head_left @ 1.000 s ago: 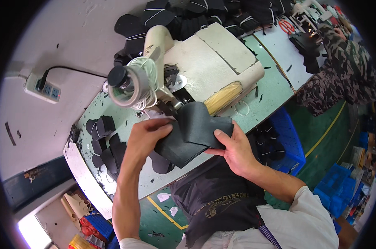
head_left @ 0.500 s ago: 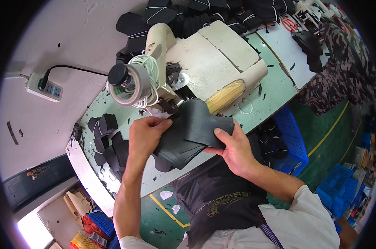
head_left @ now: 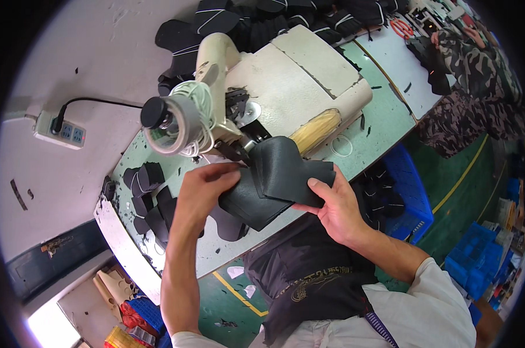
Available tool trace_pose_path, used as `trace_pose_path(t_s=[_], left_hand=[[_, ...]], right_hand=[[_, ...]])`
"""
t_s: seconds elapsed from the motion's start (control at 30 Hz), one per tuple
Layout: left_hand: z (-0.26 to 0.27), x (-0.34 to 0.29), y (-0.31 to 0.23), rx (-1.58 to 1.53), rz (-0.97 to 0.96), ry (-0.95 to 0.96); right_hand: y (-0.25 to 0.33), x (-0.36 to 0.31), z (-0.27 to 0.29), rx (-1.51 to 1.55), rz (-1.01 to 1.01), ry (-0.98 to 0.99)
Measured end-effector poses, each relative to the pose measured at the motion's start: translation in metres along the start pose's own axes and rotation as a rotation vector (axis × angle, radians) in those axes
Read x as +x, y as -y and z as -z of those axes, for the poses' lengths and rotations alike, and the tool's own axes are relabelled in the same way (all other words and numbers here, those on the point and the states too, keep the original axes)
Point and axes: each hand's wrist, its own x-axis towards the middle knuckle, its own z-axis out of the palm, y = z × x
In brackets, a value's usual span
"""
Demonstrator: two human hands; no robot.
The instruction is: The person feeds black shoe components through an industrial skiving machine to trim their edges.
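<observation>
Between my hands are several black leather-like cut pieces, overlapping in a stack at the front of a cream-coloured machine. My left hand pinches the stack's left side, close under the machine's working head. On the right, my right hand grips the upper piece's right end, thumb on top and fingers underneath. The pieces' far edge reaches the metal parts of the machine, and the exact contact there is hidden.
Tied bundles of black pieces lie left on the pale green table; more are heaped behind the machine. A blue crate with black pieces stands at the right. A power strip is at left. A person in camouflage clothing works far right.
The lower pieces have drawn together into a neater stack. My right hand has shifted slightly right and down with the upper piece, and the view has moved a little.
</observation>
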Motion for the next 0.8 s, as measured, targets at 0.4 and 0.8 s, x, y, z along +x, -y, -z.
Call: trace_pose_path(t_s=[0.4, 0.8], left_hand=[[0.004, -0.007, 0.003, -0.025, 0.051, -0.024], [0.0, -0.003, -0.005, 0.155, 0.057, -0.032]], right_hand=[[-0.004, -0.002, 0.002, 0.0, 0.014, -0.018], [-0.004, -0.002, 0.003, 0.03, 0.023, -0.009]])
